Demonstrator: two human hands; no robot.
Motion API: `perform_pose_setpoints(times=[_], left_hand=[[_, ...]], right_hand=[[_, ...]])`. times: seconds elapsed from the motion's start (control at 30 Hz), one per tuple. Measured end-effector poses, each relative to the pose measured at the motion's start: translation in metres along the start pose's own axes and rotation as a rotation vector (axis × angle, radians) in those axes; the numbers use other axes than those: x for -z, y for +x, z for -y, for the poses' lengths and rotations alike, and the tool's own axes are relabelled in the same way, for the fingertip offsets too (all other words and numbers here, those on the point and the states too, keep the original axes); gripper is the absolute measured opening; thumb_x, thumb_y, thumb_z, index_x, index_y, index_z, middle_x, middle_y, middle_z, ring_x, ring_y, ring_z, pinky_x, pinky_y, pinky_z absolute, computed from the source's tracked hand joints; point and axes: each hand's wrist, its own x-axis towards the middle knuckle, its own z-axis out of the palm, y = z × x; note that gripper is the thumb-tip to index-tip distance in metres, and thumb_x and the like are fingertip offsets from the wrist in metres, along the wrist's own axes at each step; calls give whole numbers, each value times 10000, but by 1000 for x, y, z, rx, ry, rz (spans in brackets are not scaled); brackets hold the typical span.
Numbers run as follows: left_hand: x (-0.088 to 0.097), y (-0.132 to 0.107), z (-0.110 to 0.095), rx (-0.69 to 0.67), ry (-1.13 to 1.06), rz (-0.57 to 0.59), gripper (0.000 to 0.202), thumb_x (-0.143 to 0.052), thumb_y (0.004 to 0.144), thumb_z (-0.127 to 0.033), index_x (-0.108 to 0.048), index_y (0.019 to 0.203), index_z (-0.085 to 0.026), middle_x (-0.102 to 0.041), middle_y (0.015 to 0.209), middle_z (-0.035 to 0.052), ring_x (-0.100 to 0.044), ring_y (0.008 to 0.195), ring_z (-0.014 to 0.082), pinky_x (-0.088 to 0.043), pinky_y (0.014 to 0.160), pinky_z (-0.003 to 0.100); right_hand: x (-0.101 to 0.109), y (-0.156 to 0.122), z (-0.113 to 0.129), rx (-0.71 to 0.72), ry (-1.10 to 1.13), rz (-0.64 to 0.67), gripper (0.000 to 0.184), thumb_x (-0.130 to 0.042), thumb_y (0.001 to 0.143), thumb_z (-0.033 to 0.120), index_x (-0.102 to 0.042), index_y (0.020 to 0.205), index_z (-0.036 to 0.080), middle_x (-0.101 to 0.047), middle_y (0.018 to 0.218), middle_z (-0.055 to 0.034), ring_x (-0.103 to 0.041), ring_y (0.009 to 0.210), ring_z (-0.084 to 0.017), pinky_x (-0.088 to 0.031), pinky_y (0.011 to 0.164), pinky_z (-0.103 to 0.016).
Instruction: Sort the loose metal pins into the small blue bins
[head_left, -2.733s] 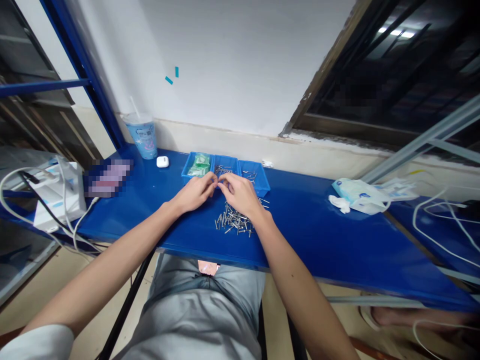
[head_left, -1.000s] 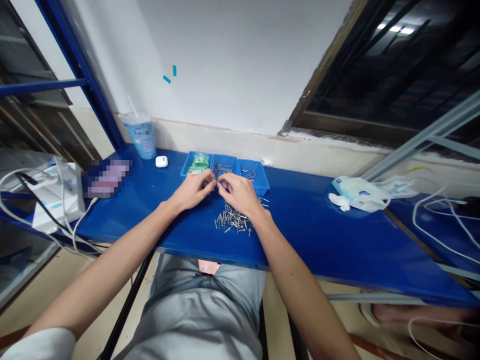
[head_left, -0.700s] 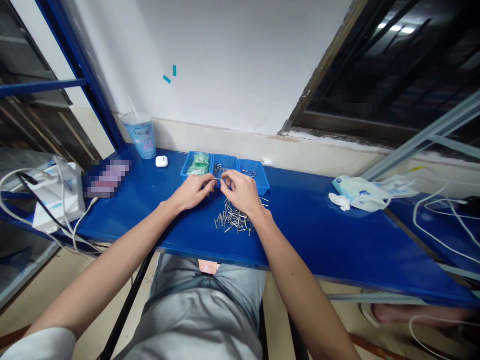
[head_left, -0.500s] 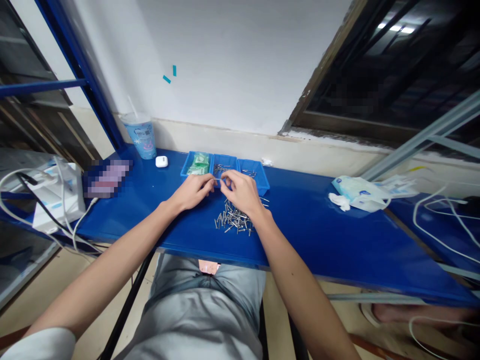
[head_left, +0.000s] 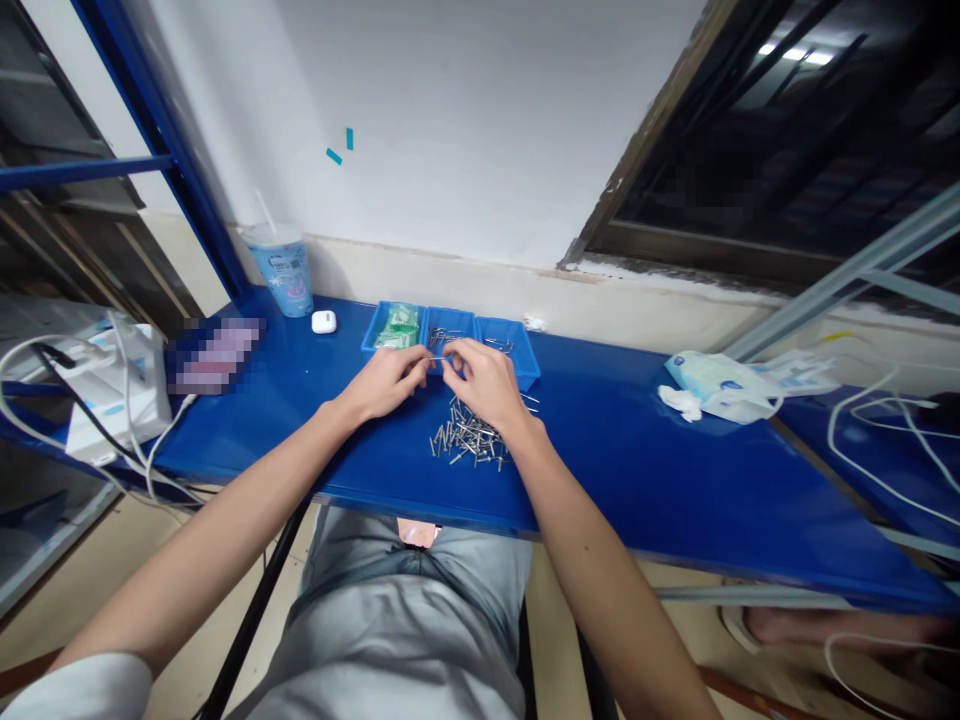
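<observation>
My left hand (head_left: 391, 381) and my right hand (head_left: 484, 381) meet over the blue table, fingertips pinched. Between them runs a thin metal blind rivet (head_left: 438, 358), with one end at each hand's fingers. Below my right hand lies a loose heap of blind rivets (head_left: 469, 437), partly covered by that hand. Just behind the hands stand three joined blue trays. Green-and-clear packets fill the left tray (head_left: 369, 340); the middle tray (head_left: 450, 317) and the right tray (head_left: 527, 366) hold thin metal pieces, partly hidden by my right hand.
A blue cup with a straw (head_left: 281, 275) and a white earphone case (head_left: 323, 322) stand at the back left. Further left are a blurred phone-like object (head_left: 217, 357) and a white power strip with cables (head_left: 124, 405). A tissue pack (head_left: 720, 385) lies on the right.
Almost nothing differs. Both hands keep their pinch on the rivet, with only a very slight shift of the fingers; the heap and trays stay as they were.
</observation>
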Motion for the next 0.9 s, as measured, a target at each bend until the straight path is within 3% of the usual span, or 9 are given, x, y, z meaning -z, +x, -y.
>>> perform_pose_setpoints(times=[0.57, 0.73, 0.9], left_hand=[[-1, 0, 2, -29, -9, 26, 284, -435, 1027, -298, -634, 864, -179, -709, 739, 0, -634, 626, 136, -472, 663, 271], [-2, 1, 3, -43, -3, 30, 273, -434, 1028, -302, -641, 896, -182, -712, 750, 2, -629, 625, 142, -469, 658, 277], [-2, 1, 2, -46, 13, 20, 301, -437, 1031, -305, -608, 813, -187, -695, 703, -1, -615, 598, 134, -448, 643, 275]], right_hand=[[4, -1, 4, 1, 45, 43, 208, -474, 1042, 300, -671, 1035, 233, -720, 935, -36, -598, 740, -174, -391, 707, -301], [4, -1, 6, -19, 28, 58, 257, -447, 1070, 334, -656, 960, 234, -725, 890, -37, -622, 767, -190, -375, 700, -302], [3, -1, 5, -38, -9, 69, 326, -455, 1078, 379, -632, 848, 230, -710, 809, -33, -625, 733, -194, -350, 672, -301]])
